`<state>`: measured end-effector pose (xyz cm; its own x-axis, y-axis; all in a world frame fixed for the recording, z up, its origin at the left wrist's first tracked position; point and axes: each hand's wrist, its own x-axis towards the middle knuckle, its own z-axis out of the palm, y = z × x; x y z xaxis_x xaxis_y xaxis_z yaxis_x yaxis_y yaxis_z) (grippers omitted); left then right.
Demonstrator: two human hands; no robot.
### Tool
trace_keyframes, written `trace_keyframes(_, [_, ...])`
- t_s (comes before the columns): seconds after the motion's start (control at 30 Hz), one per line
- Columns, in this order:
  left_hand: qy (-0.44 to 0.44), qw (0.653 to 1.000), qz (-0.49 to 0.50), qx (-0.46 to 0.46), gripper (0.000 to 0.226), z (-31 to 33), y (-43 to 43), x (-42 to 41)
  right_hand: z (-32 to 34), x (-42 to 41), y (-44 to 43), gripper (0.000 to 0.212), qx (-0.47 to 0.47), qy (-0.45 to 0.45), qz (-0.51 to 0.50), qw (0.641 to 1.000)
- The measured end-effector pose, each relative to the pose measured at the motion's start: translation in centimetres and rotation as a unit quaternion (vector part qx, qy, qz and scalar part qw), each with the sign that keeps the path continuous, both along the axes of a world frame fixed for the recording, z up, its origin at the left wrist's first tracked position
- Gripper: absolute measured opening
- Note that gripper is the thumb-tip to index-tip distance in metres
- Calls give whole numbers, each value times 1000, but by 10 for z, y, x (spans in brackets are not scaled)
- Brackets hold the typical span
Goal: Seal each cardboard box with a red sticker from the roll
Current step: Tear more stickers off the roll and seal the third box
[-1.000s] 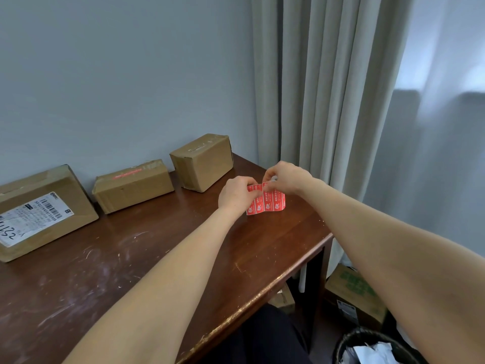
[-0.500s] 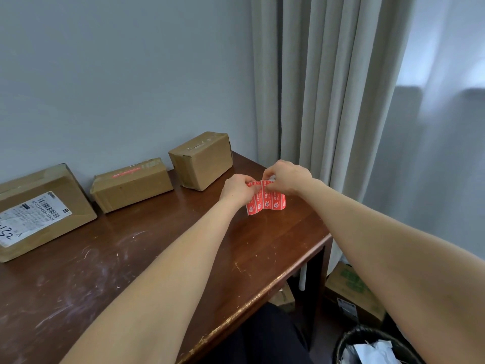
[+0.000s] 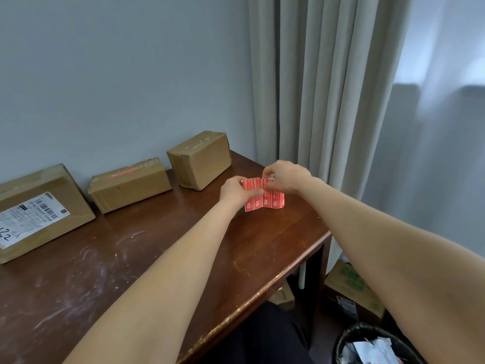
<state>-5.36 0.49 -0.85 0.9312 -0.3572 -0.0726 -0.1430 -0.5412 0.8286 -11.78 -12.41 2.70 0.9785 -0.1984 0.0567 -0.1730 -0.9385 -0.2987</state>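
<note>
A strip of red stickers [image 3: 265, 199] hangs above the right end of the brown table [image 3: 131, 258]. My left hand [image 3: 237, 191] pinches its left side. My right hand [image 3: 286, 177] pinches its top edge near the middle. Three cardboard boxes stand along the wall: a small upright box [image 3: 200, 160] nearest the hands, a flat middle box [image 3: 130, 183] with a red sticker across its top seam, and a larger box [image 3: 39, 211] at the far left with a white shipping label.
Grey curtains [image 3: 328, 88] hang just behind and to the right of the hands. Under the table's right end sit a cardboard carton [image 3: 351, 287] and a black bin [image 3: 372, 345] with crumpled paper. The table's front edge runs diagonally.
The left hand has shifted its fingers slightly along the strip's top; the strip and both arms stay in nearly the same place. The view tilted a little.
</note>
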Motion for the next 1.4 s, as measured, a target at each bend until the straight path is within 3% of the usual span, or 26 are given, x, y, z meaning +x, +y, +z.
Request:
trace_keyframes(0.07, [24, 1000, -2, 8, 69, -3, 2, 0, 0, 0, 0, 31, 0, 6, -1, 1000])
trace_keyframes(0.2, [25, 1000, 13, 15, 49, -7, 0, 1, 0, 1, 1, 39, -4, 18, -5, 1000])
trace_keyframes(0.67, [81, 995, 53, -5, 46, -4, -8, 0, 1, 1, 4, 36, -2, 16, -4, 1000])
trace_keyframes(0.87, [64, 997, 36, -24, 49, -6, -6, 1, 3, 2, 3, 47, 7, 27, -10, 1000])
trace_keyframes(1.4, [57, 995, 84, 1, 53, -8, -13, 2, 2, 2, 3, 44, -1, 25, 3, 1000])
